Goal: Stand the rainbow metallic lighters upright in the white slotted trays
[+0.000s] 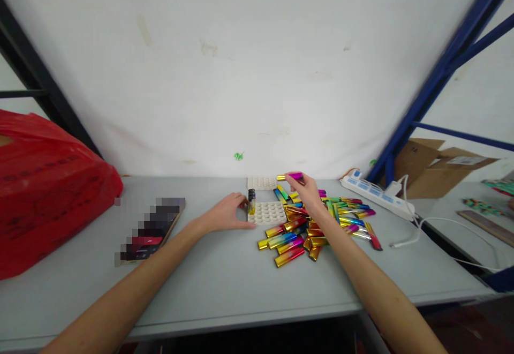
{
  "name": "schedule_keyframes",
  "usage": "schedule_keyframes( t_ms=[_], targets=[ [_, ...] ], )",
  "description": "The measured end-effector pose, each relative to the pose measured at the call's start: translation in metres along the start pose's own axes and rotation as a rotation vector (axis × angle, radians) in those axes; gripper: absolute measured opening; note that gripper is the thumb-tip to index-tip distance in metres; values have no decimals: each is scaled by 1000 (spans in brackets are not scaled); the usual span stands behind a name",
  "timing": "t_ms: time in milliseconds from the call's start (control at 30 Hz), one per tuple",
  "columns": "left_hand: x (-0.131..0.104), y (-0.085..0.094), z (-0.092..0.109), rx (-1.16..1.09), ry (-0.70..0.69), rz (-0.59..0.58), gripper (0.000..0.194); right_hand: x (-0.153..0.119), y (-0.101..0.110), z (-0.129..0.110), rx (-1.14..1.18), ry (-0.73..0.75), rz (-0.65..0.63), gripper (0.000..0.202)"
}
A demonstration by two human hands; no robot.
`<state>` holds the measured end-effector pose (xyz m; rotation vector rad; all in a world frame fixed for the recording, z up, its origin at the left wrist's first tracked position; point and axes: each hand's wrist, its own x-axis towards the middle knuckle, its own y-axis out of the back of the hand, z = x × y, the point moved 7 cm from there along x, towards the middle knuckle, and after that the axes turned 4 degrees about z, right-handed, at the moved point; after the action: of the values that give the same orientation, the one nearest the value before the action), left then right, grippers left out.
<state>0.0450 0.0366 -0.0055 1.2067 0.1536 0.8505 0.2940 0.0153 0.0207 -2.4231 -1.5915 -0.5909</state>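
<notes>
A white tray with rows of round holes [270,213] lies at the middle of the grey table, with a few black-topped yellow pieces [251,202] upright along its left edge. My left hand [231,212] is at that left edge, thumb and fingers spread apart around the corner. Between the fingertips of my right hand [305,189] is a shiny gold and purple tube [295,176], raised over the back of the table. A second white tray [262,183] lies behind the first. Under and beside my right forearm spreads a heap of shiny multicoloured tubes [289,239].
A red plastic bag [52,193] bulges at the left, near a partly pixelated phone [155,228]. At the right are a white power strip [377,196] with cables, a blue metal frame [431,81] and an open cardboard box [436,169]. A white wall stands behind.
</notes>
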Motion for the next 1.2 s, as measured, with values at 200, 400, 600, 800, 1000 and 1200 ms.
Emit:
schedule_keyframes(
  t_ms=[200,400,600,800,1000,1200],
  targets=[
    [0,-2,-3,-8,0,-7,66,-15,-29,3,225,-142,-132,49],
    [0,-2,-3,-15,9,-5,64,-32,-54,0,522,-344,-261,56],
    [0,-2,-1,-3,3,-9,63,-44,-66,-7,512,-332,-383,53],
    [0,-4,-2,4,-2,-19,65,-57,-75,-1,305,-431,-399,64],
    [-1,-3,-1,2,1,-11,66,-66,-82,4,156,-443,-314,70],
    [-1,-2,0,-11,6,7,65,-68,-85,2,131,-422,-303,61]
  ],
)
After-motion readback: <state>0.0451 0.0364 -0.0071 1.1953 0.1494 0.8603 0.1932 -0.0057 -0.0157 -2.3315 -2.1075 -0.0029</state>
